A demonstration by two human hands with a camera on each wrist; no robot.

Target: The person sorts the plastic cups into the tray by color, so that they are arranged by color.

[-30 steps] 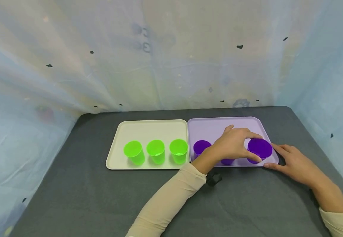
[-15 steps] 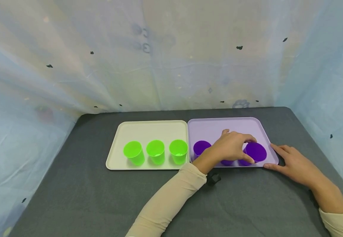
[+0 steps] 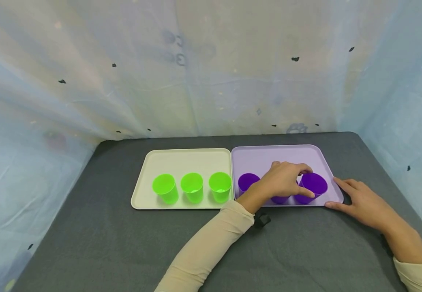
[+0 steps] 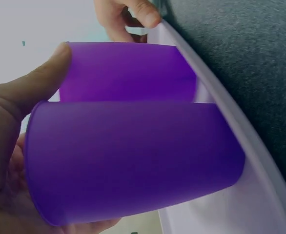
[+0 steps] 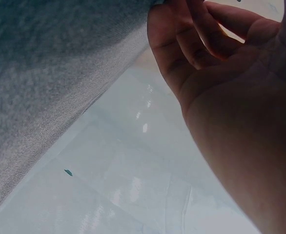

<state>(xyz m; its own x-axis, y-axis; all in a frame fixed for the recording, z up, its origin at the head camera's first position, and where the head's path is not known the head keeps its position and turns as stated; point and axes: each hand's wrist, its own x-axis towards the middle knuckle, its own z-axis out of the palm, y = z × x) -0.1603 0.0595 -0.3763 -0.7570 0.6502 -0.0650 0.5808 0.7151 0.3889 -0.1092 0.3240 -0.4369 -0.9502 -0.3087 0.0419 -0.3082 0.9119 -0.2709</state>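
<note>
Three purple cups stand in a row on a lilac tray (image 3: 262, 156). My left hand (image 3: 283, 179) holds the rightmost purple cup (image 3: 314, 184) by its upper side, thumb at the near side and fingers behind the rim. In the left wrist view my thumb (image 4: 55, 63) touches the rim of that cup. The middle purple cup (image 4: 133, 156) fills the front of that view; the head view shows only its lower part under my hand. The left purple cup (image 3: 248, 181) is partly covered by my forearm. My right hand (image 3: 365, 202) rests at the tray's right edge, thumb and fingers extended.
A cream tray (image 3: 189, 157) adjoins the lilac one on the left. It carries three green cups (image 3: 165, 188) in a row. Both trays lie on a dark grey cloth (image 3: 123, 247). A pale patterned curtain (image 3: 211, 81) hangs behind and along the sides.
The rightmost purple cup has moved left with my left hand, toward the middle cup, and now stands lower at the tray's near right. My right hand has stayed in place.
</note>
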